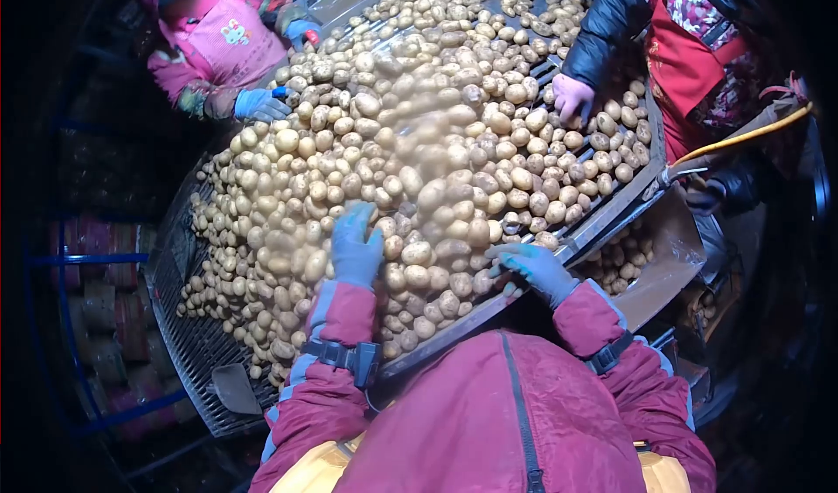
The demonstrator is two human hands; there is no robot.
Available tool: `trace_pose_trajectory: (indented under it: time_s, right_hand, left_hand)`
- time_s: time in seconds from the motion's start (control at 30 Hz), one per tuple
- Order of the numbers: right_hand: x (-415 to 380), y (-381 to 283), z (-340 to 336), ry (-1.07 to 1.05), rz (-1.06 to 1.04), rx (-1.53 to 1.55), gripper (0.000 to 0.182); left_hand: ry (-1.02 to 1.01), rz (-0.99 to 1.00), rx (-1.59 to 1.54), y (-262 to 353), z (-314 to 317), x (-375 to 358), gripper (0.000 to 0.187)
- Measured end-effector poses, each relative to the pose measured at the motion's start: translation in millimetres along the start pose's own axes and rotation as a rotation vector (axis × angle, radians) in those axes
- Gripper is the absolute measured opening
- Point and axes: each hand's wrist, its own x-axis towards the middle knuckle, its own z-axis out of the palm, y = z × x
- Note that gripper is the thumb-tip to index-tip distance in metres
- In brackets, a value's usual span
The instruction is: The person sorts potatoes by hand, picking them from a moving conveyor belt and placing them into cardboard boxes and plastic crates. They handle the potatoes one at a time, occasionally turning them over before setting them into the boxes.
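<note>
A thick heap of potatoes (417,253) covers the slatted sorting table in front of me. My left hand (356,247), in a blue-grey glove, lies on the heap with its fingers stretched away from me; nothing shows in its grasp. Close to the table's near right edge is my right hand (537,270), gloved alike. Its fingers reach left over the potatoes there, apart from the thumb, and no potato is visible between them. What lies under both palms is hidden.
Opposite on the left, a person in a pink apron (231,44) has blue-gloved hands at the potatoes. A pink-gloved hand (573,98) of another person works at right. A metal rim (602,218) borders the table; a chute (668,249) with potatoes sits beyond it.
</note>
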Motion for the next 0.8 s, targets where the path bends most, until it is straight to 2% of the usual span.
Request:
trace_pose_trajectory:
  time_s: [0.1,0.13,0.17,0.27,0.37,0.47,0.5,0.67,0.8]
  right_hand:
    - [-1,-13,-12,0.153,-0.005,-0.023,0.033]
    - [0,-13,-21,0.187,-0.026,-0.024,0.033]
    - [12,-2,-32,0.198,-0.152,-0.032,0.031]
    - [19,-15,-30,0.218,-0.185,0.149,0.033]
    - [27,-17,-41,0.313,-0.212,-0.218,0.041]
    - [38,-11,-44,0.311,-0.274,-0.432,0.048]
    - [37,-17,-38,0.292,-0.223,-0.407,0.050]
    - [50,-21,-37,0.296,-0.324,-0.753,0.054]
    - [53,-28,-36,0.322,-0.363,-0.948,0.052]
  left_hand:
    - [-0.117,-0.125,-0.164,19,5,1,0.034]
    - [-0.152,-0.109,-0.157,21,10,2,0.033]
    - [-0.187,-0.092,-0.148,24,15,2,0.032]
    - [-0.285,-0.071,-0.142,22,29,8,0.035]
    - [-0.359,-0.159,-0.106,11,48,17,0.042]
    - [-0.252,-0.155,0.079,12,64,19,0.044]
    - [-0.273,-0.169,0.086,19,63,21,0.043]
    - [-0.356,-0.218,0.233,37,60,41,0.032]
    - [-0.330,-0.184,0.226,27,74,45,0.027]
